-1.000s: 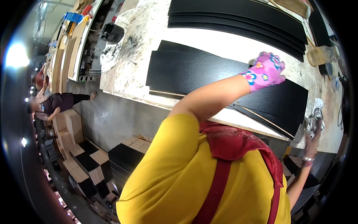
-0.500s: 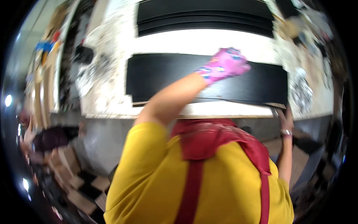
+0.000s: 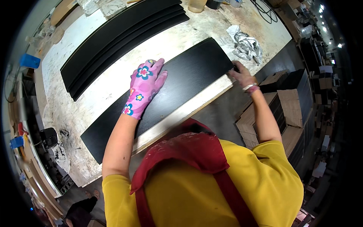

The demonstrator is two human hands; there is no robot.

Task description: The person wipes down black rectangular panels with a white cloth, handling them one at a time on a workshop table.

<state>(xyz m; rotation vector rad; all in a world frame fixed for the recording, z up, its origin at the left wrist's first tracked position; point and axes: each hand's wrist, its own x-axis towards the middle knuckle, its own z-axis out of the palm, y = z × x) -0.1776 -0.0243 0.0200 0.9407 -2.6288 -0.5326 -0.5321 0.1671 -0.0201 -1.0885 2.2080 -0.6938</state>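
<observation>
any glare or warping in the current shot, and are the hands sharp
All in the head view: a soft pale sheen on the black board; the stacked boards bowed, apparently by the fisheye; corners lost to black; left hand in its floral glove and bare right hand both fairly sharp.

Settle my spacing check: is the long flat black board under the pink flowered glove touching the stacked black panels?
Apart: the head view shows pale, stained tabletop between the board and the stacked black panels.

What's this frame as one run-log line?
left hand: gloved, over black board | right hand: at board's right end | beyond board: stacked black boards | past right hand: crumpled grey sheet on table
</observation>
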